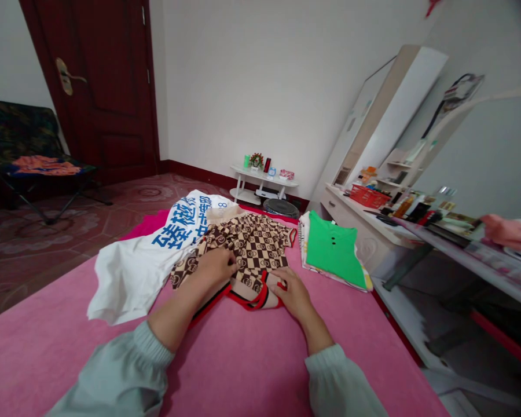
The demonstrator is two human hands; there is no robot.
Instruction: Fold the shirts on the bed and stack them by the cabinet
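Note:
A brown-and-cream checked shirt [260, 246] with red and black trim lies spread in front of me on a pink bed cover [238, 359]. My left hand [217, 267] rests over its left side, fingers curled together and closed on the fabric. At the near right edge, my right hand [292, 294] pinches the shirt by its red-trimmed part, where the paler inside shows. Left of it spreads a white shirt [132, 272] with blue characters, partly beneath the checked one. On the right sits a folded green shirt [332, 246] atop a stack of folded clothes.
Bright pink cloth [145, 225] lies at the bed's far left. Beyond the bed stands a small white table [260, 175] with little items. A dressing table to the right carries a red basket [368, 197] and bottles. A folding chair [26, 139] holds orange cloth near the door.

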